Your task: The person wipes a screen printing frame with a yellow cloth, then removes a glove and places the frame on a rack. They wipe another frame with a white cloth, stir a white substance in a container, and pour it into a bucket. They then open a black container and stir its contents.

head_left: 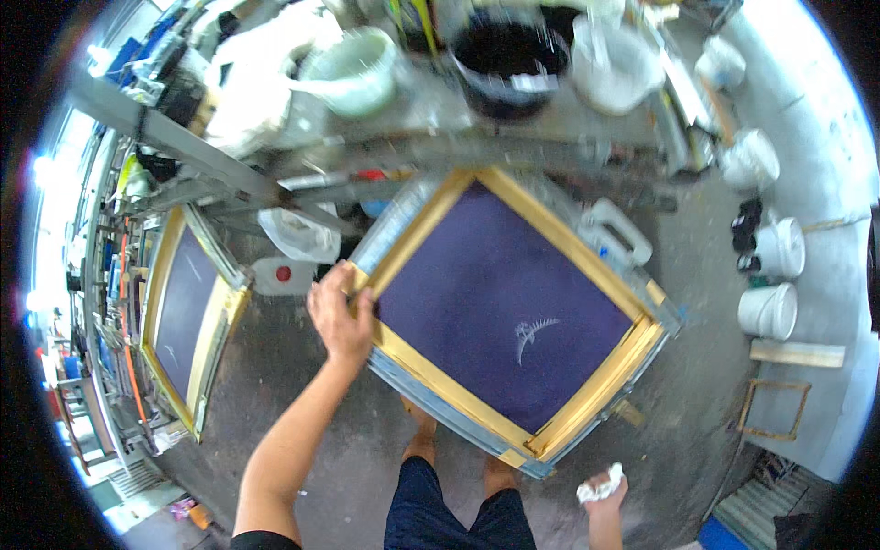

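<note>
My left hand grips the left corner of a screen printing frame, its fingers wrapped over the edge. Dark purple mesh fills the frame, yellow tape lines its inner border and the outer rails are grey. A small pale leaf-like design shows on the mesh towards the lower right. The screen is tilted, with one corner pointing at the bench. Low on the right, away from the screen, my right hand is closed around a crumpled white cloth or tissue; which of the two I cannot tell.
A cluttered bench ahead carries a pale green pot, a black bucket and a white bucket. Another taped screen leans at left. White pails and a small wooden frame line the right wall.
</note>
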The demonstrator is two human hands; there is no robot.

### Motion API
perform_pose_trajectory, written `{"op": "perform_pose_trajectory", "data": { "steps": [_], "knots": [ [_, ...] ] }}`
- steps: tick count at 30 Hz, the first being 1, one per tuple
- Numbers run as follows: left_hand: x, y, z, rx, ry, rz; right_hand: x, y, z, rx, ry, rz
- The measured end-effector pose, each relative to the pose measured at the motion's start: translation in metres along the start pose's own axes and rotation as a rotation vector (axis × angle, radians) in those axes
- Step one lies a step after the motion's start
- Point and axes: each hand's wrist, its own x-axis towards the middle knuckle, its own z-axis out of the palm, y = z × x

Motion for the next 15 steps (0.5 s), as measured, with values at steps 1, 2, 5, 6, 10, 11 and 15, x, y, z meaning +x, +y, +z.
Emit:
{"op": "perform_pose_trajectory", "data": {
  "steps": [1, 2, 5, 6, 10, 11, 15],
  "knots": [
    [-0.001, 0.000, -0.003, -0.016, -0.017, -0.008, -0.014, -0.003, -0.027, -0.191, -0.218, -0.118],
    [0.001, 0.002, -0.008, -0.024, -0.007, -0.009, -0.031, 0.008, -0.004, -0.191, -0.081, -0.089],
    [-0.001, 0.005, -0.014, -0.060, -0.008, -0.007, -0.098, 0.088, 0.088, -0.257, -0.083, -0.142],
    [0.000, 0.007, -0.016, -0.064, -0.035, -0.026, -0.145, 0.130, 0.167, -0.237, -0.097, -0.245],
    [-0.003, 0.000, -0.034, -0.028, -0.139, -0.052, -0.307, 0.211, 0.387, -0.299, -0.981, -0.577],
    [-0.004, 0.000, -0.030, -0.028, -0.141, -0.030, -0.318, 0.224, 0.443, -0.224, -1.038, -0.561],
    [-0.010, -0.010, -0.079, -0.242, -0.205, 0.100, -0.378, 0.298, 0.622, -0.409, -1.190, -0.731]
  ]
}}
